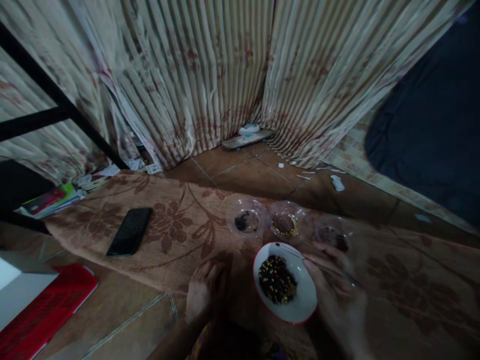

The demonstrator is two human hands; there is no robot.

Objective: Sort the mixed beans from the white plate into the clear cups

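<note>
A white plate [300, 305] with a red rim lies on a brown flowered cloth [172, 225] and carries a heap of mixed dark and yellow beans [276, 280]. My right hand [333, 285] sits at the plate's right side, fingers pinched on thin metal tweezers [296, 254] that reach over the plate's top edge. My left hand [204, 290] rests on the cloth left of the plate, fingers curled under. Behind the plate stand three clear cups: one with dark beans [245, 220], one with yellow beans [286, 223], one with reddish beans [333, 234].
A black phone [130, 231] lies on the cloth to the left. A red-edged box [45, 305] sits on the tiled floor at the lower left. Striped curtains [210, 75] hang behind, a sandal [245, 137] under them. Papers [52, 197] are stacked at the far left.
</note>
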